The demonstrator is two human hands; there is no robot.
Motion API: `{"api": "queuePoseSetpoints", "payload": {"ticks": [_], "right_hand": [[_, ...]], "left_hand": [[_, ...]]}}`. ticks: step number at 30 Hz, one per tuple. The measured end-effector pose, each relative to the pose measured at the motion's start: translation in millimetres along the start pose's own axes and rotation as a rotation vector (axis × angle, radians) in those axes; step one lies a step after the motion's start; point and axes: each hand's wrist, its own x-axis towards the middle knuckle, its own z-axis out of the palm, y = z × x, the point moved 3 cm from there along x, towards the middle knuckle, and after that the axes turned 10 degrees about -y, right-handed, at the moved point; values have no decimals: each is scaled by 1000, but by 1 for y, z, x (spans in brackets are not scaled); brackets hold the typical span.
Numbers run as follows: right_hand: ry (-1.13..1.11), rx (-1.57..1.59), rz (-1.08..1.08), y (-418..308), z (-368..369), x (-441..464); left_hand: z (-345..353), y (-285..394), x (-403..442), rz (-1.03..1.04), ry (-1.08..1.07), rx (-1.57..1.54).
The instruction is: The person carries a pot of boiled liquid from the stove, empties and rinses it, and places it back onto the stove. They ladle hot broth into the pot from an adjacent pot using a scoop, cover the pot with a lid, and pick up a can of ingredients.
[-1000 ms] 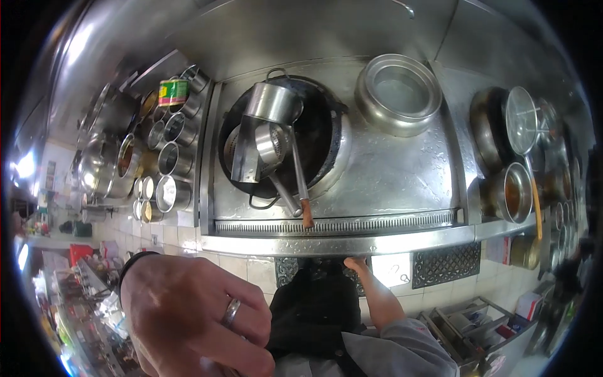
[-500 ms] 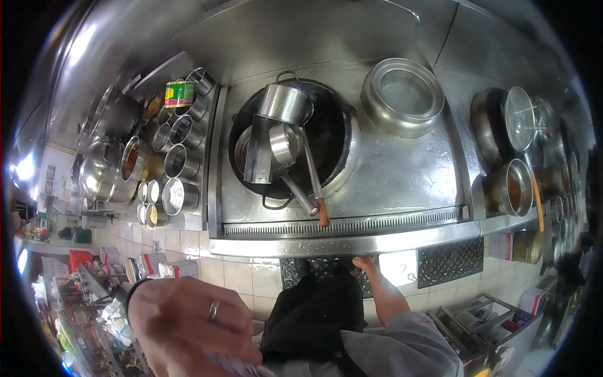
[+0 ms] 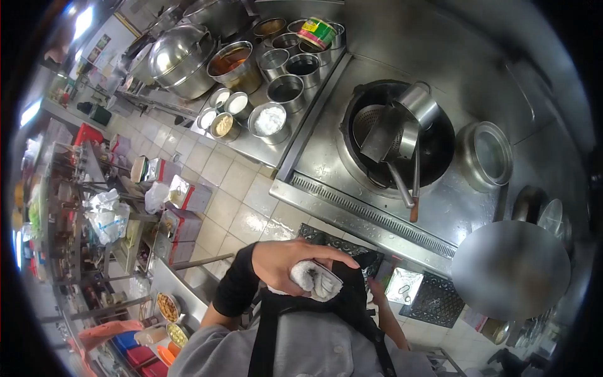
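My left hand (image 3: pixel 279 264) is closed around a bunched white towel (image 3: pixel 317 281) in front of my chest. The towel has grey stains, and part of it is hidden in my palm. Low at my right side, beside the black apron (image 3: pixel 352 305), is my right hand (image 3: pixel 377 292); its fingers are too unclear to read. Beyond the counter edge a black wok (image 3: pixel 443 147) sits on the stove. A steel pot (image 3: pixel 419 103), a perforated strainer (image 3: pixel 364 122) and a long-handled ladle (image 3: pixel 408 139) lie piled in it.
Several steel containers line the left counter, among them one of white powder (image 3: pixel 270 119) and a pot of reddish liquid (image 3: pixel 229 60). A lidded steel pot (image 3: pixel 487 157) stands right of the wok. Shelves and boxes (image 3: pixel 188 195) flank the tiled floor (image 3: pixel 245 217). A blurred round patch covers the right side.
My left hand has dropped from close to the camera to my chest, where the towel now shows. The view has turned left, bringing the shelves in. My right hand stays low.
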Motion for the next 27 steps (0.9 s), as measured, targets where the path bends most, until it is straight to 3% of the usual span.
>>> {"api": "queuePoseSetpoints", "payload": {"ticks": [3, 7, 10, 13, 16, 17, 27], "right_hand": [[-18, 237, 56, -10, 53, -34], [84, 143, -49, 1, 88, -29], [160, 80, -94, 8, 100, -31], [203, 17, -111, 13, 105, -33], [228, -36, -114, 12, 108, -40], [233, -53, -117, 11, 108, -40], [275, -141, -130, 14, 100, -53]], "left_hand": [[-6, -16, -32, -29, 33, -131], [-27, -10, -56, 50, 54, -111], [-43, 19, -84, 335, 34, -114], [-52, 50, -113, 887, -106, -109], [-62, 109, -133, 1106, -117, 57], [-66, 118, -139, 987, -171, 81], [-68, 124, -165, 934, -189, 200]]}}
